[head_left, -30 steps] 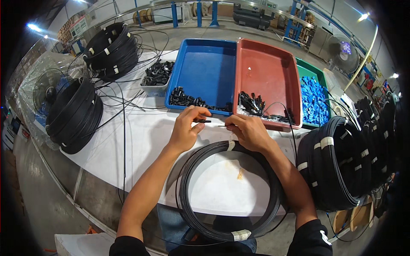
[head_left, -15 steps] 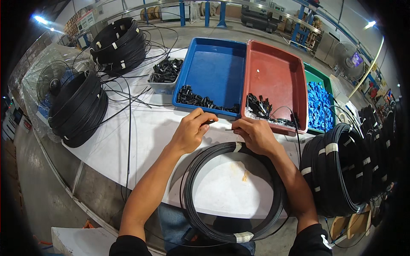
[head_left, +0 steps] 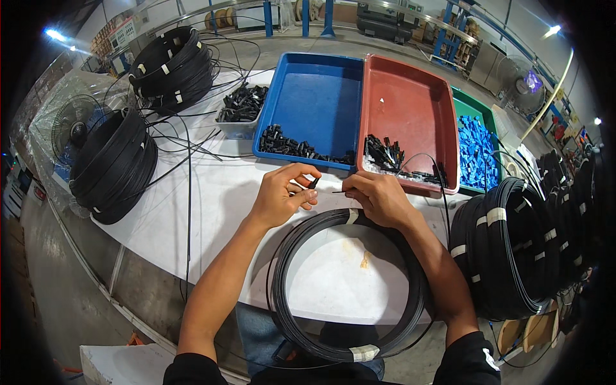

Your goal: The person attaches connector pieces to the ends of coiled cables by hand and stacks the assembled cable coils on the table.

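Left hand: the person's own; fingers bent, closed on a small black piece between thumb and fingers.
Small black piece: short and narrow, partly covered by the fingers; located in front of the blue tray, above the tabletop; long axis slanting, upper end away from the person and to the right, lower end toward the thumb.
Right hand: the person's own; fingertips pinched on a thin black cable, back of the hand upward.
Thin black cable: short free end showing beyond the fingertips; axis nearly level across the view, tip pointing left toward the other hand; near the small black piece, apart from it.
Cable coil: black ring bound with white tape, lying below the hands, partly on the white tabletop, partly past its near edge over the person's lap.
Blue tray: long axis running away from the person; black pieces along its near end.
Red tray: touching the blue tray; black parts at its near end.
Green tray: right of the red; blue parts inside.
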The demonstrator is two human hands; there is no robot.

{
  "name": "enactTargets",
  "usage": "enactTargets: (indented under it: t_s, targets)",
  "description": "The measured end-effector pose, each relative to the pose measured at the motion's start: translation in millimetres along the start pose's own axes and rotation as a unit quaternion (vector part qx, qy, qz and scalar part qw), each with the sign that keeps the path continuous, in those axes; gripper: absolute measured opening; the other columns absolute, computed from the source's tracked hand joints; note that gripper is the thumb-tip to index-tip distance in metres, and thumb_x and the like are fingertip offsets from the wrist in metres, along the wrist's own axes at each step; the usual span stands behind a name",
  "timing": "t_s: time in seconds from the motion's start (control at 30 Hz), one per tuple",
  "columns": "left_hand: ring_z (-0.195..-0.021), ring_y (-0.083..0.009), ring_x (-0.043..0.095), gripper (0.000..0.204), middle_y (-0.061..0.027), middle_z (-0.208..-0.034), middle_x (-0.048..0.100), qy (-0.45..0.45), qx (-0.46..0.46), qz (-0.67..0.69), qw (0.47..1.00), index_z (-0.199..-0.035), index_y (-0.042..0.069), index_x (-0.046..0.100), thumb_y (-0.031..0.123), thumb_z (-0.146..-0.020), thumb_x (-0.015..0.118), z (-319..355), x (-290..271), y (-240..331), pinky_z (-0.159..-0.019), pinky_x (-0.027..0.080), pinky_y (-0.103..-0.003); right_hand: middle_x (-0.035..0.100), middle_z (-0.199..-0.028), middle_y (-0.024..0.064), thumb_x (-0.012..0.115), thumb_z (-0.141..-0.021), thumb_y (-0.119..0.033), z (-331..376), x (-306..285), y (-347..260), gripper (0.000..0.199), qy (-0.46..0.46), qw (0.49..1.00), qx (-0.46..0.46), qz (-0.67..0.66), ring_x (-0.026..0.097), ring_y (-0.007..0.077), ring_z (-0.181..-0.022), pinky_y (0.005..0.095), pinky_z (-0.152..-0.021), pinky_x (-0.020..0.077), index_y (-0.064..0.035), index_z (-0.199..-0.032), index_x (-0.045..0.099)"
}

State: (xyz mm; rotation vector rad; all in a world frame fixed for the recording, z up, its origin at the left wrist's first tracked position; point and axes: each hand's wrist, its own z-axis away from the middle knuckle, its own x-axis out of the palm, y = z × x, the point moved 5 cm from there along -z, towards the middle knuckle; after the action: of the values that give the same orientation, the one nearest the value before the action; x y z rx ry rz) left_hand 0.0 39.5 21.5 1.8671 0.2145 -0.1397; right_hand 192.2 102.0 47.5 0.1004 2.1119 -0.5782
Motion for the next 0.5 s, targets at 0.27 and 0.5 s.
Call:
enactTargets:
  t_s: [0.27,0.5]
  targets:
    - [-0.081,-0.0202,0.073,0.040,-0.0095,-0.084,0.066,0.046,0.063,-0.066,0.995,-0.111,0.004,0.057,-0.009,-0.078,0.076,2.3,-4.1,3.9,-0.067,0.061,-0.027,0.069,-0.092,0.0115,0.066,-0.087,-0.005,-1.9,-2.5,-4.3,0.011,-0.006,1.000,-0.014,0.011,0.067,0.0329,-0.077,0.0412,-0.065,0.0521,-0.0044,-0.098,0.068]
    - [-0.084,-0.0159,0.073,0.030,-0.0099,-0.089,0.072,0.080,0.140,-0.116,0.980,-0.100,0.003,0.062,-0.005,-0.076,0.079,5.3,-5.1,8.1,-0.072,0.060,-0.028,0.066,-0.092,0.0063,0.066,-0.085,-0.005,-1.4,-5.1,-8.7,0.013,0.019,0.999,-0.026,-0.001,0.065,0.0298,-0.074,0.0405,-0.060,0.0483,-0.0093,-0.097,0.068]
